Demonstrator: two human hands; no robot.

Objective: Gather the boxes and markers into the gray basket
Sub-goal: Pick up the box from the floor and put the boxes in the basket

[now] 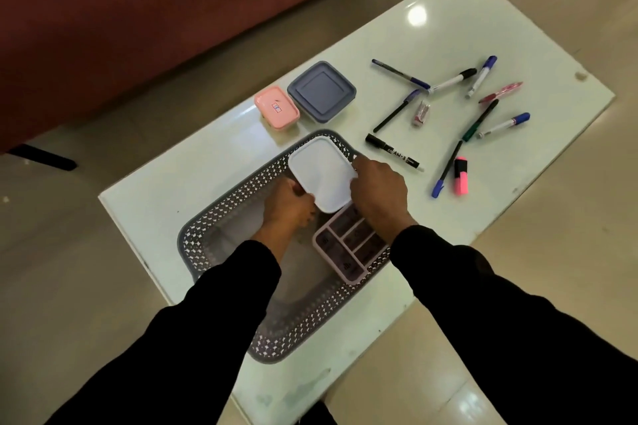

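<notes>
- I've got both hands on the white box (319,174), holding it over the far end of the gray basket (221,217). Left hand (288,205) grips its near-left corner, right hand (378,191) curls over its right edge.
- Step in hand, as I read it: lowering this box into the basket. Not set down yet, looks tilted w/ the near edge low.
- Already in the basket: a pink-rimmed divided tray (348,248), leaning against the right wall, just near of the white box.
- Next move calls for seating the white box flat on the basket floor, left of the tray, so it doesn't ride up on the tray's rim. Then let go w/ both hands.
- Still out on the table (165,197): pink box (276,107) and blue-gray box (321,90), side by side just far of the basket. Short reach, nothing blocking.
- Markers scattered on the right side, well apart from the basket: black marker (393,152) nearest, pink highlighter (461,176), a blue-capped pen (447,171) beside it, plus approx. a half dozen more pens further right and far.
- Small clear item (422,112) among the pens; can't tell what it is.
- In the way: tray eats up the right part of the basket, so room for two more boxes may be tight. Pens cross each other, so I'd expect picking them one or two at a time.
- Red sofa (138,10) beyond the table at far left, no factor.
</notes>
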